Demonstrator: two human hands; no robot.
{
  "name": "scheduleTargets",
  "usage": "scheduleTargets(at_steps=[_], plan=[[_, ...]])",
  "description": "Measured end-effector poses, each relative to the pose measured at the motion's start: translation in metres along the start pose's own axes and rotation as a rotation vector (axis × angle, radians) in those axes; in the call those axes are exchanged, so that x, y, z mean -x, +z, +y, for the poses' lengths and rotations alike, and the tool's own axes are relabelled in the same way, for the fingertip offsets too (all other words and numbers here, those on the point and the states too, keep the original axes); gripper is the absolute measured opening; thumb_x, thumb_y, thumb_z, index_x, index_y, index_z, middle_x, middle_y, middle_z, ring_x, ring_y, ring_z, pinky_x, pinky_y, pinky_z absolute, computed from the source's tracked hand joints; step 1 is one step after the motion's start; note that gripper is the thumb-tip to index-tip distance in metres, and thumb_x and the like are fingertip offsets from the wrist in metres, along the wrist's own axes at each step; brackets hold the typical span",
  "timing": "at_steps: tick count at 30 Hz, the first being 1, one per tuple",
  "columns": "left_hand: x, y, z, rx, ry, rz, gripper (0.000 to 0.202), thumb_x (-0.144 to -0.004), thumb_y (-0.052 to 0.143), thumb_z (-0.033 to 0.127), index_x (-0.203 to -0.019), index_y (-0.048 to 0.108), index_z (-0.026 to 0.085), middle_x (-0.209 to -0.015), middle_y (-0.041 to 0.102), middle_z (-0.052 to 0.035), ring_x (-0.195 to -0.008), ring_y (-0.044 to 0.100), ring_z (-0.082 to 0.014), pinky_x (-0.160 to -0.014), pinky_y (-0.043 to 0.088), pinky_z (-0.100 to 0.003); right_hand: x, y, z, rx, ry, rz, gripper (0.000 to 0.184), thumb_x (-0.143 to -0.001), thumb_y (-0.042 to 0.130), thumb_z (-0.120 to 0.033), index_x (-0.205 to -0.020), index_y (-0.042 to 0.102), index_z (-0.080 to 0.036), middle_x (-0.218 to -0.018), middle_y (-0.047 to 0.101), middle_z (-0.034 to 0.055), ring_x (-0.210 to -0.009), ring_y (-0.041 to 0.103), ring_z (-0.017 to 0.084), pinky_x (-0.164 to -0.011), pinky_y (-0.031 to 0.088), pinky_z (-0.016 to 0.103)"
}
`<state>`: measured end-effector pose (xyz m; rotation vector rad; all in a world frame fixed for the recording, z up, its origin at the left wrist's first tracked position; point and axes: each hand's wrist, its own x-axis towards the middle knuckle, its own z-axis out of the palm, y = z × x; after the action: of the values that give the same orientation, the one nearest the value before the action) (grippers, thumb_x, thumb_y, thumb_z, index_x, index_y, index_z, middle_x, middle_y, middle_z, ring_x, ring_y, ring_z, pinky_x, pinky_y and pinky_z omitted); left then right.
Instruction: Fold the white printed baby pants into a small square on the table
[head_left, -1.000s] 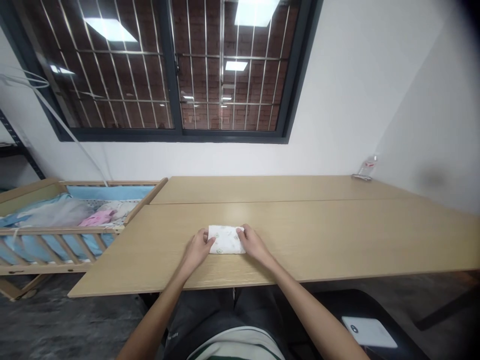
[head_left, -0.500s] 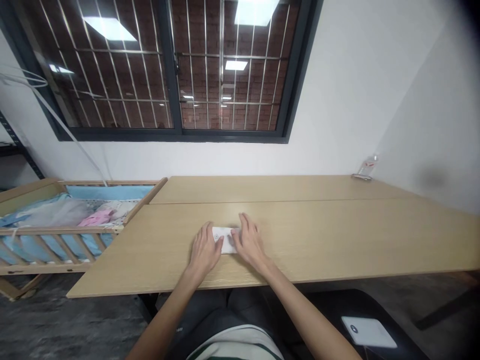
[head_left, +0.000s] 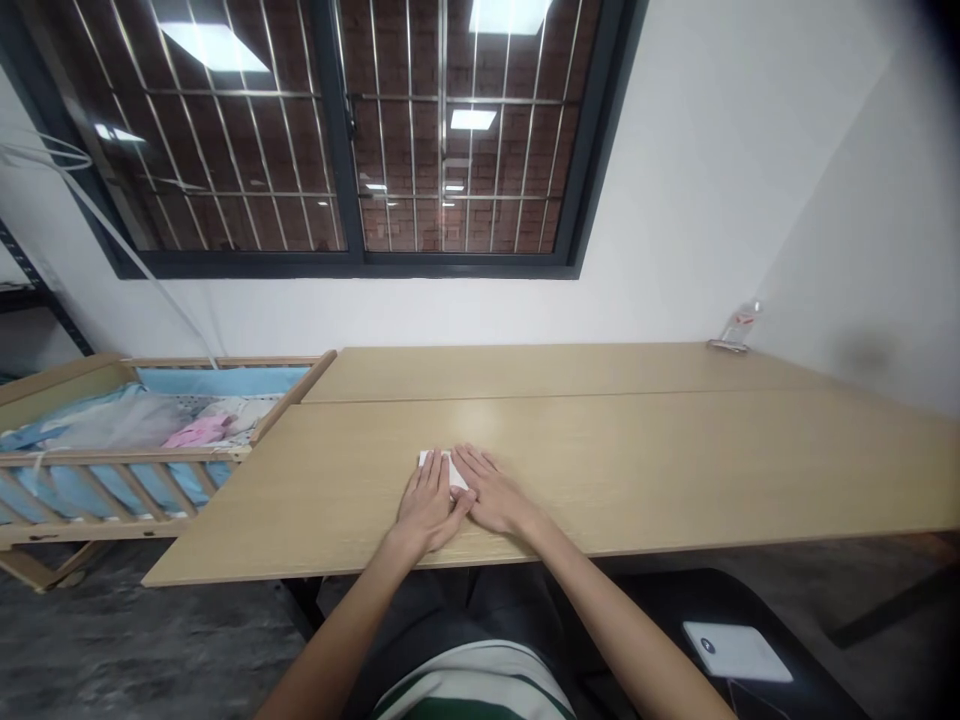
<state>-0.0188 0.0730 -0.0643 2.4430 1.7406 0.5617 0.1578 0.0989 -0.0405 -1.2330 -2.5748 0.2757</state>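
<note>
A small white piece, apparently folded paper or tissue (head_left: 456, 478), lies flat on the wooden table (head_left: 637, 460) near its front edge. My left hand (head_left: 431, 505) rests flat over its left part, fingers stretched forward. Close beside it, my right hand (head_left: 487, 492) lies with outstretched fingers at the right edge of the white piece. The thumbs meet or nearly meet at its near side. Much of the white piece is hidden under the hands.
A wooden crib (head_left: 180, 455) with blue lining and bedding stands against the table's left end. A clear bottle (head_left: 741, 322) is at the far right corner. A white phone (head_left: 736, 651) lies on a black seat (head_left: 675, 595) at lower right. A barred window (head_left: 457, 150) is ahead.
My hands have come closer together and flattened over the white piece. Less of it shows now, and my right fingers, raised before, lie down. The view has shifted slightly.
</note>
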Motion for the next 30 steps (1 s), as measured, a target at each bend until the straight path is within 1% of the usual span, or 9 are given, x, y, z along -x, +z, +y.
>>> scheduleTargets(at_steps=[4, 8, 11, 14, 16, 20, 23, 25, 30], plan=[[0.009, 0.005, -0.011, -0.028, 0.004, 0.030, 0.087, -0.099, 0.019, 0.067, -0.157, 0.023, 0.003, -0.166, 0.018, -0.0200, -0.155, 0.015, -0.0308, -0.124, 0.024, -0.048, 0.014, -0.003, 0.012, -0.022, 0.019, 0.003, 0.074, -0.103, 0.024, -0.061, -0.163, 0.013, -0.018, -0.168, 0.013, 0.0087, -0.156, 0.008, 0.024, -0.126, 0.008, 0.044], [0.015, 0.004, -0.023, -0.056, 0.059, 0.092, 0.088, -0.098, 0.025, 0.067, -0.154, 0.028, 0.000, -0.163, 0.024, -0.0253, -0.154, 0.019, -0.0328, -0.123, 0.025, -0.049, 0.025, -0.007, 0.018, -0.025, 0.024, 0.009, 0.076, -0.103, 0.025, -0.062, -0.163, 0.010, -0.018, -0.168, 0.013, 0.0103, -0.156, 0.009, 0.024, -0.126, 0.010, 0.044], [0.014, -0.004, -0.029, -0.068, 0.149, 0.133, 0.082, -0.096, 0.035, 0.068, -0.151, 0.038, 0.007, -0.160, 0.035, -0.0228, -0.151, 0.029, -0.0337, -0.120, 0.027, -0.051, 0.028, -0.010, 0.016, 0.002, -0.026, 0.073, 0.075, -0.103, 0.031, -0.061, -0.163, 0.015, -0.019, -0.168, 0.013, 0.0116, -0.156, 0.009, 0.027, -0.125, 0.011, 0.048], [0.010, -0.015, -0.032, -0.048, 0.191, 0.086, 0.075, -0.094, 0.043, 0.067, -0.147, 0.045, 0.014, -0.154, 0.046, -0.0182, -0.142, 0.043, -0.0332, -0.116, 0.033, -0.050, 0.029, -0.014, 0.011, 0.005, -0.110, 0.125, 0.073, -0.101, 0.042, -0.058, -0.160, 0.027, -0.019, -0.165, 0.026, 0.0146, -0.153, 0.021, 0.029, -0.123, 0.018, 0.049], [0.005, -0.021, -0.035, -0.036, 0.190, 0.046, 0.075, -0.091, 0.051, 0.066, -0.145, 0.046, 0.014, -0.153, 0.048, -0.0177, -0.140, 0.045, -0.0343, -0.115, 0.034, -0.051, 0.028, -0.016, 0.009, -0.011, -0.118, 0.130, 0.073, -0.097, 0.051, -0.056, -0.157, 0.035, -0.018, -0.160, 0.036, 0.0168, -0.149, 0.030, 0.030, -0.121, 0.024, 0.048], [-0.006, -0.028, -0.042, 0.035, 0.184, 0.022, 0.067, -0.084, 0.066, 0.048, -0.141, 0.051, 0.015, -0.147, 0.055, -0.0165, -0.135, 0.050, -0.0342, -0.113, 0.036, -0.048, 0.019, -0.015, 0.013, -0.065, -0.075, 0.135, 0.069, -0.089, 0.063, -0.038, -0.152, 0.043, -0.017, -0.155, 0.044, 0.0173, -0.143, 0.040, 0.032, -0.119, 0.029, 0.050], [-0.015, -0.029, -0.047, 0.085, 0.168, 0.045, 0.048, -0.084, 0.060, 0.025, -0.132, 0.058, 0.017, -0.136, 0.064, -0.0136, -0.126, 0.057, -0.0295, -0.110, 0.039, -0.044, 0.008, -0.011, 0.021, -0.145, -0.071, 0.179, 0.063, -0.083, 0.058, -0.018, -0.146, 0.049, -0.017, -0.147, 0.053, 0.0151, -0.137, 0.047, 0.030, -0.116, 0.034, 0.047], [-0.019, -0.031, -0.048, 0.114, 0.152, 0.077, 0.040, -0.085, 0.053, 0.016, -0.124, 0.062, 0.019, -0.128, 0.068, -0.0116, -0.122, 0.059, -0.0269, -0.109, 0.040, -0.042, 0.002, -0.008, 0.026, -0.203, -0.069, 0.220, 0.060, -0.081, 0.055, -0.012, -0.140, 0.053, -0.016, -0.141, 0.059, 0.0143, -0.132, 0.053, 0.028, -0.113, 0.039, 0.044], [-0.023, -0.041, -0.042, 0.249, 0.085, 0.202, 0.026, -0.090, 0.048, 0.017, -0.107, 0.067, 0.022, -0.113, 0.070, -0.0091, -0.114, 0.061, -0.0256, -0.106, 0.043, -0.043, -0.017, -0.016, 0.034, -0.401, 0.019, 0.247, 0.052, -0.079, 0.055, -0.009, -0.130, 0.056, -0.019, -0.123, 0.067, 0.0116, -0.111, 0.063, 0.026, -0.098, 0.048, 0.039]])
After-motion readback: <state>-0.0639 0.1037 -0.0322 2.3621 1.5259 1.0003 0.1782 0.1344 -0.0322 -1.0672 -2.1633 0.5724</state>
